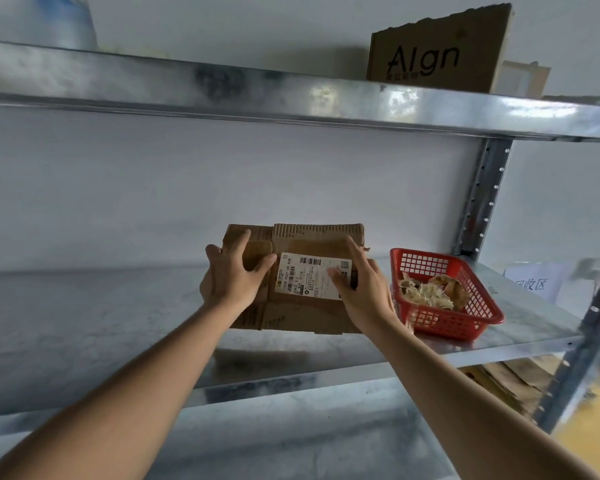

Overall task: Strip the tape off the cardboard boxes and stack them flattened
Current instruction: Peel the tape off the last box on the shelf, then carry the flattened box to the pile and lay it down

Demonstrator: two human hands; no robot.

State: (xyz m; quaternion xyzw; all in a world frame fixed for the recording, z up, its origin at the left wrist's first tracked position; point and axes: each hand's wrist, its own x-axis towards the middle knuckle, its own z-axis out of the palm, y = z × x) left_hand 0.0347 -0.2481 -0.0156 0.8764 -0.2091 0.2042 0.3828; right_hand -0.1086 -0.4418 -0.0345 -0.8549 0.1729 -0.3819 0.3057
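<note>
Pressing down from both sides, the left hand [230,279] and right hand [363,292] rest on a flattened brown corrugated cardboard box [312,242] lying on the middle galvanised steel shelf [84,313], its near edge just past the shelf's front lip; the left fingers [240,242] are spread, reaching over the far left corner, while the right fingers lie straight and close together across the white printed shipping label [307,276] on top, likely to keep the sheet flat and square as it is set in place, or to feel for leftover tape, of which I can see none clearly. Just beside the box on the right sits a red perforated plastic basket [478,320] holding crumpled pale scraps, probably stripped tape. On the upper shelf stands a torn brown carton printed "Algn" [437,50]; more flattened cardboard [510,382] lies below right, against a plain white wall [222,174]
</note>
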